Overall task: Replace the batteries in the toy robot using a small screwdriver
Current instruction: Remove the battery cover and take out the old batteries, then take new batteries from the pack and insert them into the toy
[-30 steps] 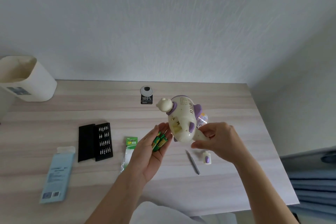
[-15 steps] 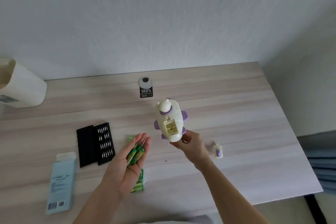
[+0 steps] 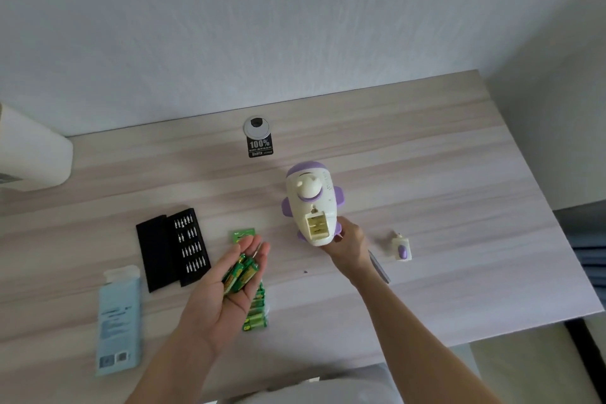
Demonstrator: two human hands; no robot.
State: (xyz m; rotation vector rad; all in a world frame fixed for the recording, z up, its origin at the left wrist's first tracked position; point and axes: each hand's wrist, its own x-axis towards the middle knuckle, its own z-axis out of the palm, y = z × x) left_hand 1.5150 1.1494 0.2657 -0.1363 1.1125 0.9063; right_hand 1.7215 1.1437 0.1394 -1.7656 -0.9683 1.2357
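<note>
Fingers (image 3: 252, 244) of left hand (image 3: 223, 285): nearly straight, lightly cupped, palm up. Loose green batteries (image 3: 241, 274) lie across the palm and finger bases, carried, not pinched. Count unreadable (blur).

Right hand (image 3: 349, 244): curled round the lower end of the toy robot (image 3: 311, 197), gripping it above the table (image 3: 459, 174). Toy is cream with purple trim, held right of centre, upper end tilted away from the person. The side with the battery compartment (image 3: 316, 225) faces the camera; compartment uncovered, yellowish cavity exposed.

Hands apart. Left hand sits lower and to the left of the toy, no contact.

On the table:
- battery cover (image 3: 401, 248), small cream piece with a purple oval, right of the right hand, not touching it
- screwdriver (image 3: 382, 272), slim grey shaft, partly hidden behind the right wrist, between wrist and cover
- battery pack (image 3: 257, 311), green, mostly under the left hand; its card top shows past the fingertips
- bit case (image 3: 172, 249), black, lying open, rows of bits in its right half, left of the left hand
- blue box (image 3: 119, 321), flat, near the front-left edge
- white bin (image 3: 32, 154), far left, cut by the frame
- round grommet (image 3: 256, 126) at the back edge, black sticker (image 3: 260, 147) reading "100%" just in front of it
- dark speck (image 3: 305, 271) below the toy, too small to identify
</note>
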